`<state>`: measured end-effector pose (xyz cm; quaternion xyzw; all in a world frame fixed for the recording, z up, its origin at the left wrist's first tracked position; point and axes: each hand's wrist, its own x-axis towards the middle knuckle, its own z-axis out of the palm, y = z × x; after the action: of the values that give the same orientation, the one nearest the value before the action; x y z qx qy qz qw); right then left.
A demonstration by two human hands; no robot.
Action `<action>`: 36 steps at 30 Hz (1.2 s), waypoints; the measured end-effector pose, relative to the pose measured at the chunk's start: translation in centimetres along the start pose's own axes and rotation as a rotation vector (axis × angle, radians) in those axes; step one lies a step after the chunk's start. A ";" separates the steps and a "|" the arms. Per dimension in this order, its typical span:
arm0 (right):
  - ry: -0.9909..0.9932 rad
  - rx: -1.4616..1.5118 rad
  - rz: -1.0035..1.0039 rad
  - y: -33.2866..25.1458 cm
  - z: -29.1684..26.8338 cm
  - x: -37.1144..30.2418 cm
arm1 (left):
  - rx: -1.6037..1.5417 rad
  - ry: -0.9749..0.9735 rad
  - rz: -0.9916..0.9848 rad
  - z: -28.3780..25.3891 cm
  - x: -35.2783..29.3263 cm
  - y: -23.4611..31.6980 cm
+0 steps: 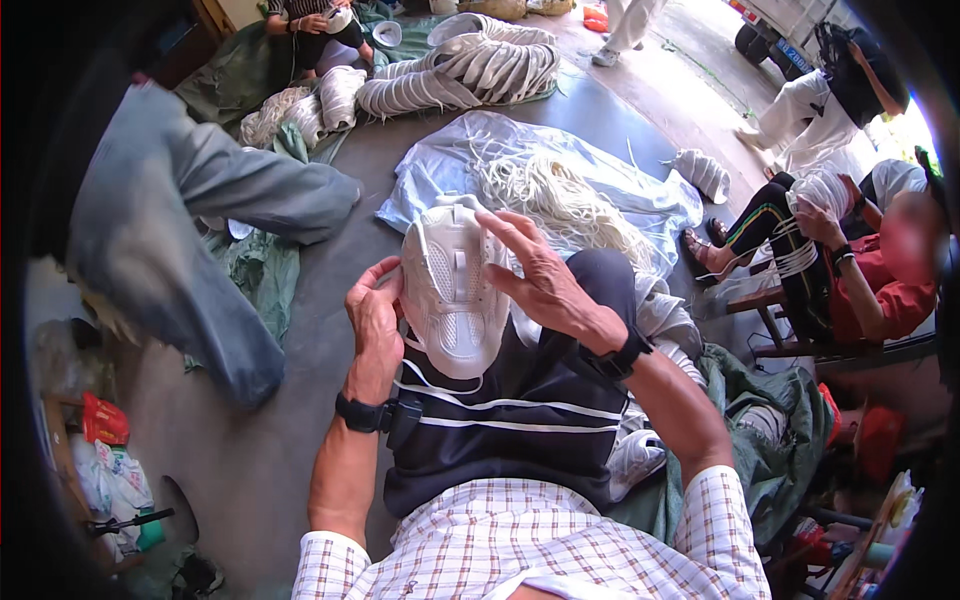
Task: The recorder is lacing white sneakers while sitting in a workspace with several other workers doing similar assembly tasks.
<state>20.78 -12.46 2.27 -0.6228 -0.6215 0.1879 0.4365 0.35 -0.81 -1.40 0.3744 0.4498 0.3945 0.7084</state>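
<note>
A white shoe upper (458, 290) with mesh panels is held over my lap, its rounded toe pointing toward me. My left hand (375, 310) grips its left edge, with the fingers partly hidden. Along its right side, my right hand (540, 280) has its fingers stretched out and apart, the tips at the upper's edge. Whether those fingertips press on it or only hover is hard to tell. A thin white lace (440, 387) hangs below the toe, across my dark striped trousers.
Ahead, a heap of white laces (550, 205) lies on a pale sheet (430, 165). Stacked shoe uppers (470, 75) lie farther back. A person in jeans (165, 220) stands at left; a seated person in red (890, 260) handles uppers at right. Green cloth (765, 465) is bunched beside me.
</note>
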 end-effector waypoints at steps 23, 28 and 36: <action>-0.001 -0.115 -0.035 -0.1 -1.3 0.2 | 0.856 -0.405 0.847 3.4 -1.1 -1.7; 0.091 -0.297 -0.233 -0.4 -1.1 -0.5 | 0.936 -0.492 0.828 2.2 -2.3 -1.9; -0.200 -0.257 -0.117 -4.9 1.4 -10.4 | 1.177 -0.329 0.977 1.9 -4.9 -1.7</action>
<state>15.05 -22.58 2.12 -0.6143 -0.7160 0.1423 0.2994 1.06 -6.19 -0.62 0.8977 0.2583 0.2978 0.1971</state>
